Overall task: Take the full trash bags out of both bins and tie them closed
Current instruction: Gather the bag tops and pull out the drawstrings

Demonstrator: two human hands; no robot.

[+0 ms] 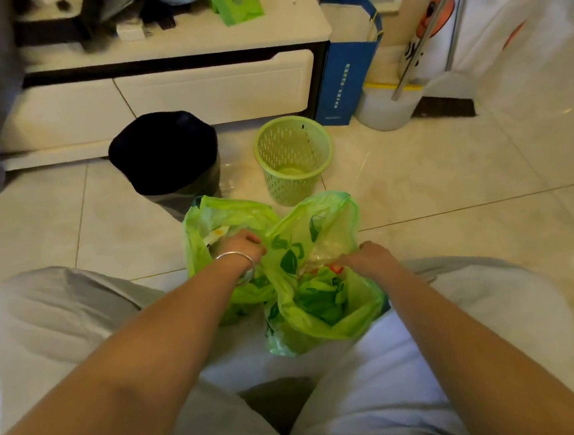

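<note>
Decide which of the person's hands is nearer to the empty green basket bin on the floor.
Left, though only narrowly. The left hand grips the green bag just below and left of the green basket bin; the right hand holds the bag lower and to the right.

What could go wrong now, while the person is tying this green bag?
1. The green bag is still open and full; pulling with the left hand and right hand may spill rubbish on the floor.
2. The thin plastic may tear.
3. The black bag is still in its bin.
</note>
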